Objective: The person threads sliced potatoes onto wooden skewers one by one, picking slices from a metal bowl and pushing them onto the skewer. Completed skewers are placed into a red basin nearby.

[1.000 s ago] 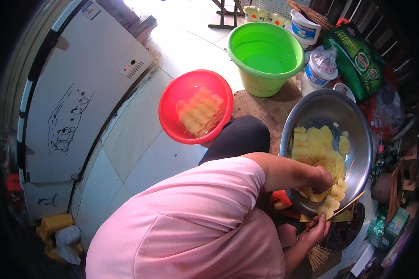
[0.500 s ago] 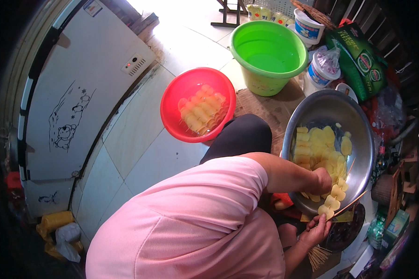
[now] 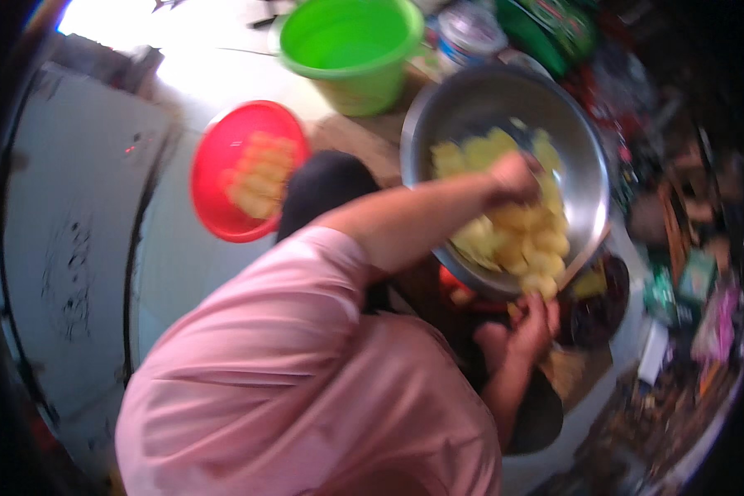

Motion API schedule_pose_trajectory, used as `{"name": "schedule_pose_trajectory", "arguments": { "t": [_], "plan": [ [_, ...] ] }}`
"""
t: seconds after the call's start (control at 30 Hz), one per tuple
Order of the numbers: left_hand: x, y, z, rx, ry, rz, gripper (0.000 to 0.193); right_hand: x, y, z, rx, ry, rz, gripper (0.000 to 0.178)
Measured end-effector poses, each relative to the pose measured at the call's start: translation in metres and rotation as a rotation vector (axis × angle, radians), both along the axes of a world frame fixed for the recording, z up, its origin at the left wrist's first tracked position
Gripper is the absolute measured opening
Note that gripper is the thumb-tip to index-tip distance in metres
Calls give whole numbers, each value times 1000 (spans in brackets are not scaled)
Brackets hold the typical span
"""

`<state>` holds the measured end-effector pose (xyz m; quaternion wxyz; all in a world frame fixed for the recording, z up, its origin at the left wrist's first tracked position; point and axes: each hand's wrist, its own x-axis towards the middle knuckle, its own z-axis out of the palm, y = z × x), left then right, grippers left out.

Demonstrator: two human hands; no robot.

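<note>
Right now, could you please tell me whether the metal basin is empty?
Not empty: many yellow slices lie inside the metal basin.

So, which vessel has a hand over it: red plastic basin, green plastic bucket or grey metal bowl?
The grey metal bowl: the left hand is above its round yellow slices; none is over the red basin or green bucket.

This looks like a food-preparation room, whether in a home or a small eatery I cannot tell: a white chest freezer (image 3: 99, 186) flanks a pale floor (image 3: 169, 248), with a green bucket (image 3: 360, 91), a red basin (image 3: 213, 161), a metal basin (image 3: 584, 161) of yellow slices (image 3: 488, 151), and jumbled packages (image 3: 697, 274) nearby.
</note>
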<state>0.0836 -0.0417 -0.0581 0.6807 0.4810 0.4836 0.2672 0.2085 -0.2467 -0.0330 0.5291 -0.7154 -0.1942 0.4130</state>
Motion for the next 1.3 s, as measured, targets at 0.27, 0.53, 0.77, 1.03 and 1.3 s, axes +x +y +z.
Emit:
{"name": "schedule_pose_trajectory", "arguments": {
  "t": [0.27, 0.53, 0.77, 1.03, 1.3],
  "plan": [
    [-5, 17, 17, -228, -388, 247, 23, 1, -3, 9, 105, 54, 184, 18],
    [-11, 24, 22, -192, -473, 398, 20, 1, -6, 10, 79, 35, 266, 15],
    [-17, 30, 26, -114, -480, 521, 20, -4, -5, 7, 64, 32, 251, 18],
    [-23, 31, 24, 76, -337, 361, 17, -4, -6, 8, 59, 48, 271, 17],
    [-16, 22, 27, 38, -243, 237, 14, 1, -8, 5, 75, 61, 289, 16]
  ]
}}
